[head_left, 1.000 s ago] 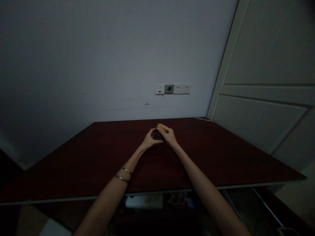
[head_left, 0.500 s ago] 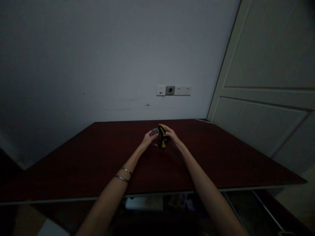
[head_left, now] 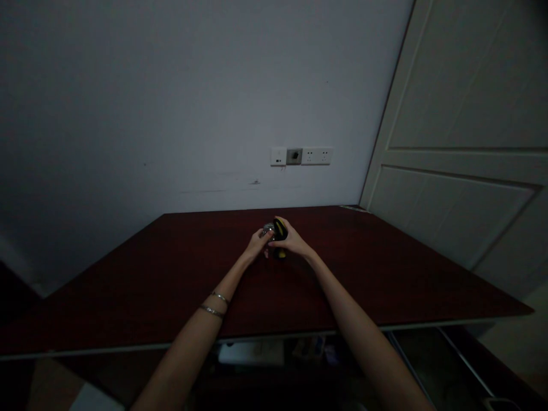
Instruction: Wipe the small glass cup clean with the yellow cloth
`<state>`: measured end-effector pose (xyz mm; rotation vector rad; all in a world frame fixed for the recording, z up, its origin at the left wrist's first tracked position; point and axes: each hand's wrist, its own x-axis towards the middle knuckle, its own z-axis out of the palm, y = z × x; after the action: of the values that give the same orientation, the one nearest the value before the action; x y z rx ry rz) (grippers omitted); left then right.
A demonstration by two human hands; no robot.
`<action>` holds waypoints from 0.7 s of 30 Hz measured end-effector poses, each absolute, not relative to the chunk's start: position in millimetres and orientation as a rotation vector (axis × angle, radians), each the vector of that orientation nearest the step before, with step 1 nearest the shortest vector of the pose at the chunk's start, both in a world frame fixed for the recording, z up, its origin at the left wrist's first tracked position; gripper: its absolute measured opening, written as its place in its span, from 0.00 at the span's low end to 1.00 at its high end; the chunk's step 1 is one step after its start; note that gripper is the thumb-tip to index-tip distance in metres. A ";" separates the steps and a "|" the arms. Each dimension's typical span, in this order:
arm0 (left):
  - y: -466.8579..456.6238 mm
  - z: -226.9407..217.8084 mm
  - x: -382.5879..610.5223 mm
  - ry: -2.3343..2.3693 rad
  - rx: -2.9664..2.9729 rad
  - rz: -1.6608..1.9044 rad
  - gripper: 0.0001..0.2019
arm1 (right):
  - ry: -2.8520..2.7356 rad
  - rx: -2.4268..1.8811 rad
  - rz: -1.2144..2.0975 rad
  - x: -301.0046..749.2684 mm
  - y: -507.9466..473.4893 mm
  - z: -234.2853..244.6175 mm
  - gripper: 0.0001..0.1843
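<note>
Above the dark red tabletop point(head_left: 171, 274), both hands meet around two small things. My left hand point(head_left: 256, 244) is closed on a shiny, see-through rounded object point(head_left: 269, 228), which looks like glass or clear plastic; its exact kind is too small and dim to tell. My right hand point(head_left: 294, 240) grips a black and yellow piece that looks like soft cloth point(head_left: 279, 230), pressed against the right side of the clear object. Part of the cloth hangs below the right fingers, and the hand hides some of it.
Behind the table rises a pale wall with a row of switches and sockets point(head_left: 301, 156). A white panelled door point(head_left: 462, 165) stands to the right. Below the table's front edge, an open space holds a pale flat item point(head_left: 251, 353) and other dim things.
My right hand has shifted left and wrapped further over the black and yellow cloth, bringing it closer against the clear object. The left hand stays nearly in place.
</note>
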<state>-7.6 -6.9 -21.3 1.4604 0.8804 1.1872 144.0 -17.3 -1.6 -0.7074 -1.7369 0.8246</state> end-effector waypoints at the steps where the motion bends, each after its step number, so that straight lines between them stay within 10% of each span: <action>1: -6.9 -21.9 -7.8 0.875 1.468 1.193 0.28 | -1.736 -0.707 0.818 144.1 -16.9 -1.8 0.48; 11: -7.8 -22.1 -12.6 0.775 1.544 1.171 0.26 | -1.527 -0.767 0.850 143.3 -8.3 -5.9 0.43; 21: 1.3 -26.0 -4.2 0.764 1.483 1.319 0.49 | -1.448 -0.959 0.916 141.5 -9.0 -2.0 0.32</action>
<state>-4.2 1.3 -26.0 1.4835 0.7644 1.3192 141.5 -9.0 -2.0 -0.9593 -1.4484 0.9157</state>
